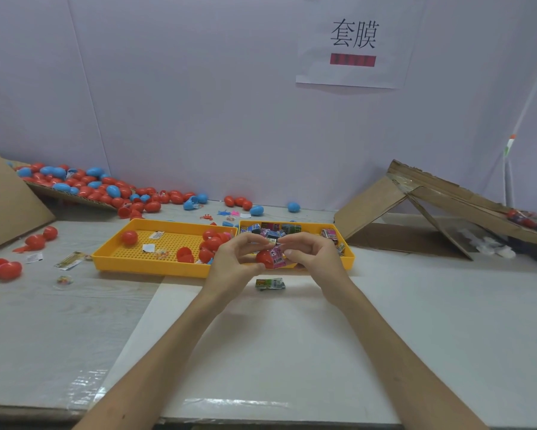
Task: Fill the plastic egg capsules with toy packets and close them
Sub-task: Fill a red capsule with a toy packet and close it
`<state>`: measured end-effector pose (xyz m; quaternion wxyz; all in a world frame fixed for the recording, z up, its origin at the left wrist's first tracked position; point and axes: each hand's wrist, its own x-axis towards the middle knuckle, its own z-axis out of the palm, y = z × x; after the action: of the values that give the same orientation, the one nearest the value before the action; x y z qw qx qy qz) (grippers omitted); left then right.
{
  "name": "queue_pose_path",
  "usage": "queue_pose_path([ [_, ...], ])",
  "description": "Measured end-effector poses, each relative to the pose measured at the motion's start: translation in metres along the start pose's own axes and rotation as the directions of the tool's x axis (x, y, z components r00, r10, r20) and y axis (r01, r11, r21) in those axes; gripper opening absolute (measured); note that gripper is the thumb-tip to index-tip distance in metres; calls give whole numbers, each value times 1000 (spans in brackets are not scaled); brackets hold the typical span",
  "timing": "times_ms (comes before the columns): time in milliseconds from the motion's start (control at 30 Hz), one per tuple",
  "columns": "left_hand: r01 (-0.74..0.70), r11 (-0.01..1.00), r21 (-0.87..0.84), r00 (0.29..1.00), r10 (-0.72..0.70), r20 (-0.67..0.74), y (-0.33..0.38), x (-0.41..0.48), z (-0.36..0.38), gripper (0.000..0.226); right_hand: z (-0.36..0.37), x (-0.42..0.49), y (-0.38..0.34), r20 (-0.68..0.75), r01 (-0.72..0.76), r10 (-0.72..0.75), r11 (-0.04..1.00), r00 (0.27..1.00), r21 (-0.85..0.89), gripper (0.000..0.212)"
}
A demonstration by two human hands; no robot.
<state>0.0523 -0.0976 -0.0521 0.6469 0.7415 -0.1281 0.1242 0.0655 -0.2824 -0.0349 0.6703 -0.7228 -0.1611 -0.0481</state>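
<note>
A yellow perforated tray [130, 255] sits on a grey tabletop [59, 321]. A second yellow tray [349, 257] touches its right side. A white board [292, 336] lies in front of it. Folded cardboard [375, 203] stands well to its right and a cardboard sheet [9, 200] leans to its left. A paper sign [354, 41] with two printed characters and a red bar hangs on the lilac wall panel [199, 103] above and behind it.

Grey table [416, 305], yellow trays [155, 269], scattered egg capsules [152, 207], loose toy packet [270, 284], cardboard [369, 203]
</note>
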Motion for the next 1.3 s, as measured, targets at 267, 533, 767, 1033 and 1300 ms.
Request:
queue_pose_path([
  [267, -40, 998, 51, 999, 41, -19, 0, 1, 1, 39, -1, 1, 3, 29, 38, -36, 998, 999, -54, 27],
  [533, -38, 997, 63, 999, 39, -19, -1, 1, 1, 39, 0, 3, 5, 0, 94, -95, 983, 996, -155, 31],
  [767, -42, 996, 79, 998, 45, -41, -2, 1, 1, 41, 0, 3, 7, 60, -13, 19, 994, 998, -106, 38],
  [1033, -31, 996, 80, 999, 33, -32, -3, 1, 1, 41, 1, 1, 5, 85, -13, 21, 995, 996, -96, 42],
  [1300, -19, 997, 75, 999, 21, -30, -3, 0, 2, 39, 1, 1, 6, 97, -18, 26, 997, 995, -74, 46],
])
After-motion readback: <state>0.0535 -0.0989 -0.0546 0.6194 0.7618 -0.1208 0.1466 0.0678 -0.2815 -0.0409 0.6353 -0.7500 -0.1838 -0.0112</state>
